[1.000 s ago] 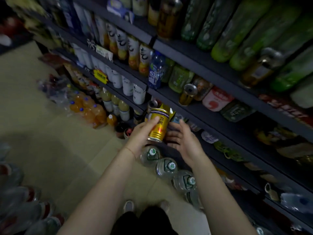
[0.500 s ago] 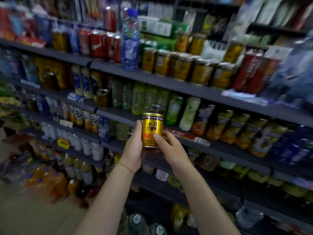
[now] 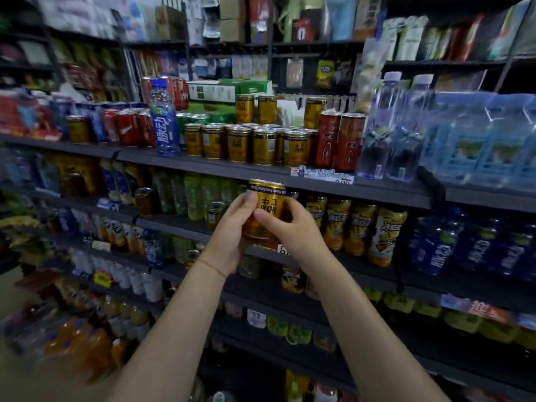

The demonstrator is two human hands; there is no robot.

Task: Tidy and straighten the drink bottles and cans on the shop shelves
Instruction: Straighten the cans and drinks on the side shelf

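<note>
I hold a gold drink can (image 3: 268, 198) upright in front of the shelves, just below the edge of the upper shelf (image 3: 203, 165). My left hand (image 3: 229, 236) grips its left side, thumb on the front. My right hand (image 3: 287, 227) wraps the right side and front with curled fingers. A group of matching gold cans (image 3: 246, 143) stands on that upper shelf straight above, with three more gold cans (image 3: 266, 108) stacked behind them.
Two red cans (image 3: 339, 140) and clear water bottles (image 3: 388, 126) stand right of the gold group; a blue bottle (image 3: 164, 117) and red cola cans (image 3: 127, 127) stand left. Green and yellow bottles (image 3: 359, 227) fill the shelf behind my hands. Orange bottles (image 3: 81, 349) sit on the floor at lower left.
Both hands lifted the gold can from the low shelf near the floor up to the level of the upper shelf, and my view rose with it.
</note>
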